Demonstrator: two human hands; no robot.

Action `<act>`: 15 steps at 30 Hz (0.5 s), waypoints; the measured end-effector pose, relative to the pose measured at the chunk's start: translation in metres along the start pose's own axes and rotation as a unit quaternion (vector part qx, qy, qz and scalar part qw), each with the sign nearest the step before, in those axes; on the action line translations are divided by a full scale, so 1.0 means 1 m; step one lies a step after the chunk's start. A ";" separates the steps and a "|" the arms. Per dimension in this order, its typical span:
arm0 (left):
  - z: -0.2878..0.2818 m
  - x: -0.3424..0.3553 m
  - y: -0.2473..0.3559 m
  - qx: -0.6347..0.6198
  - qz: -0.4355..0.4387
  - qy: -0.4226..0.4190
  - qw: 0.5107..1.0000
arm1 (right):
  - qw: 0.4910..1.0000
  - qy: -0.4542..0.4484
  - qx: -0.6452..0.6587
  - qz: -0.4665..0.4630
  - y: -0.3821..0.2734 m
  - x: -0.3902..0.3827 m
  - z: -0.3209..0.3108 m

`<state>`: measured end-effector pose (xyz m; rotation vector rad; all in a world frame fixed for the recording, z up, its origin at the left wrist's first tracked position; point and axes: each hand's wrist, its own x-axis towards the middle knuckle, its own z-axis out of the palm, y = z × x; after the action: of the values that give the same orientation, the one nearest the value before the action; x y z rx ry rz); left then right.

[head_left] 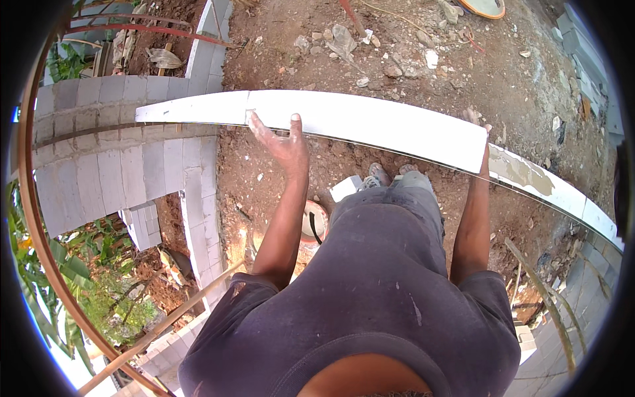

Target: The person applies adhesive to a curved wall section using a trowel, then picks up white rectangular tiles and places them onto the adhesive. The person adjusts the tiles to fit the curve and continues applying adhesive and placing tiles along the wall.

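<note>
A long white block [370, 122] lies across the view in a narrow row of white blocks, joining a shorter white piece [192, 108] on the left. My left hand [281, 145] touches its near edge near that joint, thumb and forefinger spread apart; any other fingers are hard to make out. My right hand [483, 135] grips the block's right end, its fingers partly hidden behind it. Right of this hand the row [592, 215] continues, with patchy grey mortar [522, 172] on it. My feet show on the soil below, beside a small white block [345, 188].
Grey block walls [99, 172] stand at left and lower right [595, 298]. A bucket [311, 221] sits below, left of my legs. Poles [542, 298] lean at lower right and a rail [165, 317] crosses lower left. Rubble-strewn soil [410, 59], a round container [483, 8] and stacked blocks [582, 73] lie beyond.
</note>
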<state>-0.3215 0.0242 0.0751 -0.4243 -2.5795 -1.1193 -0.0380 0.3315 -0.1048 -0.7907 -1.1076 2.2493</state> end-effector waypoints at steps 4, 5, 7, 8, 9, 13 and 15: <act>0.055 0.005 0.083 0.100 0.282 -0.265 0.917 | 1.000 -0.008 -0.020 -0.004 -0.005 -0.005 0.016; 0.076 -0.005 0.084 0.116 0.325 -0.293 0.892 | 0.997 -0.031 -0.060 -0.021 -0.001 0.000 0.008; 0.100 -0.030 0.079 0.215 0.342 -0.370 0.837 | 0.989 -0.037 -0.143 -0.029 -0.008 -0.009 -0.009; 0.103 -0.031 0.076 0.197 0.331 -0.375 0.843 | 0.983 -0.019 -0.179 -0.028 -0.018 -0.010 -0.008; 0.105 -0.032 0.076 0.180 0.319 -0.379 0.850 | 0.976 -0.003 -0.216 -0.026 -0.030 -0.011 -0.009; 0.108 -0.033 0.075 0.169 0.326 -0.376 0.851 | 0.962 0.213 -0.095 -0.144 -0.090 -0.025 -0.032; 0.106 -0.032 0.086 0.174 0.314 -0.401 0.843 | 0.978 0.114 -0.161 -0.071 -0.051 -0.021 0.006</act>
<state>-0.2761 0.1542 0.0496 -1.7850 -2.7858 -0.2209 -0.0179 0.3419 -0.0540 -1.0336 -1.3846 1.8339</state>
